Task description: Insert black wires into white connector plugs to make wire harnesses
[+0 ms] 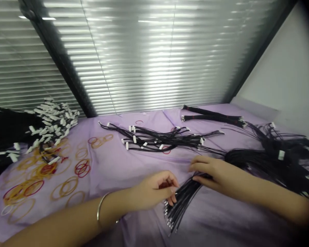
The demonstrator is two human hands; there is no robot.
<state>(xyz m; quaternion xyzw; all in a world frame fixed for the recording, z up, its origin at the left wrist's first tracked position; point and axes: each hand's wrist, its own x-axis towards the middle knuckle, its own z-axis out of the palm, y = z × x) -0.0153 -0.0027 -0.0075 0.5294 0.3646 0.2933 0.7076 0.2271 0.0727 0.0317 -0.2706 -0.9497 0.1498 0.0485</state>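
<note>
My right hand (pixel 208 172) is closed around a bundle of thin black wires (pixel 183 200), whose metal-tipped ends fan out toward me at the lower end. My left hand (pixel 154 190) is curled at that bundle's near side, its fingertips against the wires. A small dark red strip, perhaps a rubber band, shows between its fingers, but I cannot tell what it is. A silver bangle (pixel 100 206) circles my left wrist. Beyond my hands lies a loose group of black wires (pixel 159 140) with white connectors.
Lilac cloth (pixel 123 164) covers the table. Scattered rubber bands (pixel 61 187) lie at the left, beside a heap of white-ended wires (pixel 54 120). Two tied black bundles (pixel 213 115) lie at the back, a large black wire mass (pixel 275 161) at the right. Slatted blinds (pixel 144 58) stand behind.
</note>
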